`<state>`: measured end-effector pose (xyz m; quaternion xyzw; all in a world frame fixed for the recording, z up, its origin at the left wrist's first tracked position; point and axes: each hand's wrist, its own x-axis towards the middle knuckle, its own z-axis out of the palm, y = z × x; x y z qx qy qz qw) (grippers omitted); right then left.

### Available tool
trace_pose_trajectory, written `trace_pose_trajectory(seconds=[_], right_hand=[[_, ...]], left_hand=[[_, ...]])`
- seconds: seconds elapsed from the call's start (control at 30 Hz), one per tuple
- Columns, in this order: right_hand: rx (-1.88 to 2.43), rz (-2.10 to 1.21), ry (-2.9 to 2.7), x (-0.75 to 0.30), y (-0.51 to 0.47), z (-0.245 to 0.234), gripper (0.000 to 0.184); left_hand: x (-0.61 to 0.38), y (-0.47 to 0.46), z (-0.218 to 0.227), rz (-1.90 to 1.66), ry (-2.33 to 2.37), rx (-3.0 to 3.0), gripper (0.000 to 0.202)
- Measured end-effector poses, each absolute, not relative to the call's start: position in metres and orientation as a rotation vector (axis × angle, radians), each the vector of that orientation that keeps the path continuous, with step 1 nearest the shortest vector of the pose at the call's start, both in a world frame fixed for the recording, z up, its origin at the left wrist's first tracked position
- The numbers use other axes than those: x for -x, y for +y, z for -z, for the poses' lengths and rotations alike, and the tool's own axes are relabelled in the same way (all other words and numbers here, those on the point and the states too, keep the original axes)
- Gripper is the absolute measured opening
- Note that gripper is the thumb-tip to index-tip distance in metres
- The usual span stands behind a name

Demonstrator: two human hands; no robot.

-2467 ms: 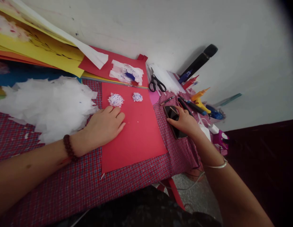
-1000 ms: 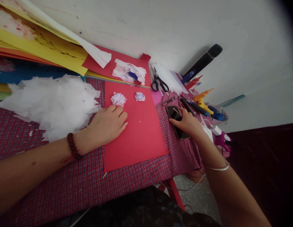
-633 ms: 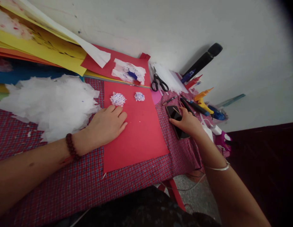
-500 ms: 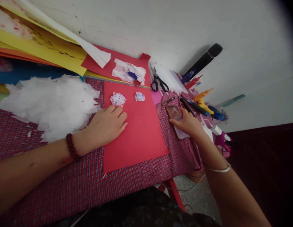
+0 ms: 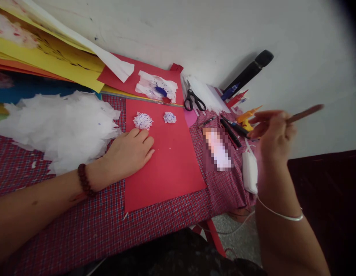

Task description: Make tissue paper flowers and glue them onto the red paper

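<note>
My left hand (image 5: 129, 151) lies flat, fingers out, on the left edge of a red paper sheet (image 5: 166, 165). Just beyond its fingertips sit two small white paper flowers with blue specks, one larger (image 5: 142, 120) and one smaller (image 5: 169, 117). My right hand (image 5: 271, 134) is raised above the table's right end, its fingers pinched on a thin brown stick (image 5: 306, 113). Below and to its left a phone (image 5: 217, 148) lies on the checked cloth with its screen lit.
White tissue paper (image 5: 63, 128) is heaped at the left. Yellow, orange and blue sheets (image 5: 45, 61) are stacked at the back left. Black scissors (image 5: 194, 100), pens (image 5: 232, 128), a glue gun (image 5: 248, 115), a white charger (image 5: 249, 170) and a black cylinder (image 5: 248, 73) crowd the right end by the wall.
My right hand left the phone and rose to the right, now holding a thin stick. The phone's screen went from dark to lit. My left hand stayed put.
</note>
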<state>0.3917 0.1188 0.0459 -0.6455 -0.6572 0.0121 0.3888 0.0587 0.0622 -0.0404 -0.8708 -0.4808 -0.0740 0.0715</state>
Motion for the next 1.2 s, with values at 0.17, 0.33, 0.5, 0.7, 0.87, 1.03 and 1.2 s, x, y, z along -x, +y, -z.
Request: trace_pose_trajectory(seconds=[0.17,0.33,0.5,0.7,0.87,1.03,1.2], right_hand=[[1.238,-0.096,-1.464,-0.367,0.126,-0.048,0.052],[1.112,-0.279,-1.488,-0.339,0.130,-0.033,0.054],[0.972,-0.506,-1.568,-0.310,0.138,-0.030,0.036],[0.814,-0.950,-1.593,-0.251,0.161,-0.018,0.015],[0.822,-1.103,-1.592,-0.210,0.168,0.022,0.024],[0.864,-1.050,-1.594,-0.208,0.171,0.046,0.022],[0.886,-1.001,-1.776,-0.212,0.177,0.027,0.022]], left_hand=[[-0.059,0.063,0.042,0.236,-1.439,2.605,0.021],[-0.059,0.063,0.040,0.218,-1.428,2.617,0.021],[-0.059,0.062,0.041,0.252,-1.411,2.612,0.019],[-0.059,0.060,0.047,0.318,-1.455,2.620,0.018],[-0.058,0.061,0.052,0.375,-1.492,2.640,0.020],[-0.059,0.061,0.054,0.437,-1.474,2.638,0.017],[-0.061,0.061,0.058,0.475,-1.479,2.625,0.017]])
